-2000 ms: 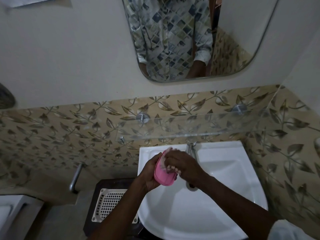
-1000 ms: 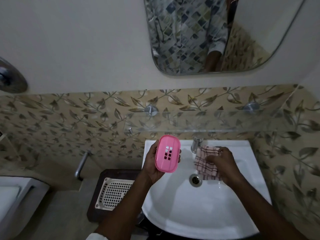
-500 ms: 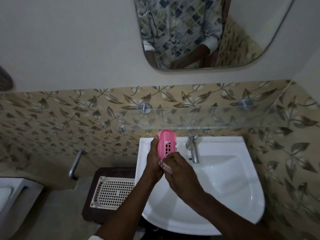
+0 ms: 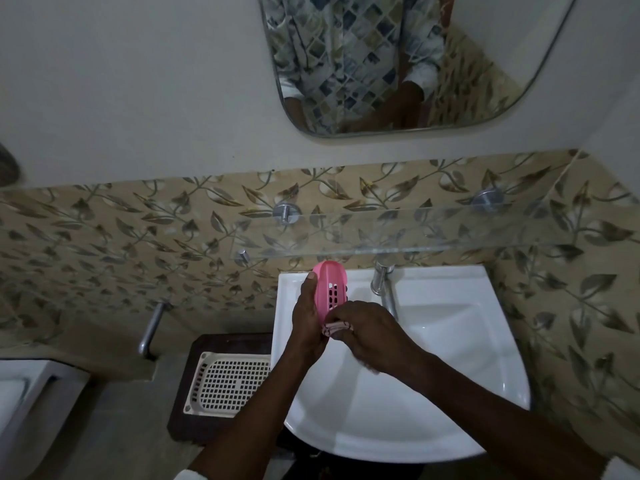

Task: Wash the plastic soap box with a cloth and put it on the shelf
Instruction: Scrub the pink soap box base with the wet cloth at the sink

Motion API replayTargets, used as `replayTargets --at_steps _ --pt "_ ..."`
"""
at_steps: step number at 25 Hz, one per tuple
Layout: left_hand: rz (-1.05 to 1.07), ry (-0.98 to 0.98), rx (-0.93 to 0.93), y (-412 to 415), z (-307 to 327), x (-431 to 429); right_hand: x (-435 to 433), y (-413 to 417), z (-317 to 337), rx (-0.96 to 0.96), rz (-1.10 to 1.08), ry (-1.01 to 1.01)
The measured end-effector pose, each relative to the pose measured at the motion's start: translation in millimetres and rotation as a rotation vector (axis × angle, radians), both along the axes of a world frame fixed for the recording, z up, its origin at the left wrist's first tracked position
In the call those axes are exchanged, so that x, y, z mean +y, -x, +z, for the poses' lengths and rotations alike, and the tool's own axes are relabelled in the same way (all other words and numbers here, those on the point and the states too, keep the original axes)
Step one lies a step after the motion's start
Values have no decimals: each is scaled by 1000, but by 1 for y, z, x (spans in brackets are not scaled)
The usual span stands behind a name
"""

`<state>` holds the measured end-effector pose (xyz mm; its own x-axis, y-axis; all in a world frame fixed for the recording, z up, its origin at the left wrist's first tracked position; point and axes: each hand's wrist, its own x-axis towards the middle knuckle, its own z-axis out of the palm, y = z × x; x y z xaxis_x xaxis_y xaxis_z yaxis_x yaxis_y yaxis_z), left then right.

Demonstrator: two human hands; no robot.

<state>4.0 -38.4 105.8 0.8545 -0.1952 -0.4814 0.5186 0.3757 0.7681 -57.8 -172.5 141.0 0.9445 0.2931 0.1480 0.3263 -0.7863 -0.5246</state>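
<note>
Our right hand (image 4: 363, 327) is curled round the bunched cloth (image 4: 337, 328), pinching it against the near end of the pink soap box (image 4: 330, 289). Our left hand (image 4: 306, 317), touching the right, grips that box on edge. We should rub upward across the slotted face, both hands above the sink (image 4: 450, 441) so drips land there; the glass shelf (image 4: 415, 237) waits just beyond the 2 hands.
</note>
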Motion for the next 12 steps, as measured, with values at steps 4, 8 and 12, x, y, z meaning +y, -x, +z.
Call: replayTargets --at_steps 4,8,12 --pt "-40 -37 -11 -1 5 0 2 -2 3 -25 90 123" --pt "-55 -14 20 -4 5 4 0 -8 4 -52 110 65" --pt "-60 -4 64 -2 5 6 2 -6 0 -31 124 60"
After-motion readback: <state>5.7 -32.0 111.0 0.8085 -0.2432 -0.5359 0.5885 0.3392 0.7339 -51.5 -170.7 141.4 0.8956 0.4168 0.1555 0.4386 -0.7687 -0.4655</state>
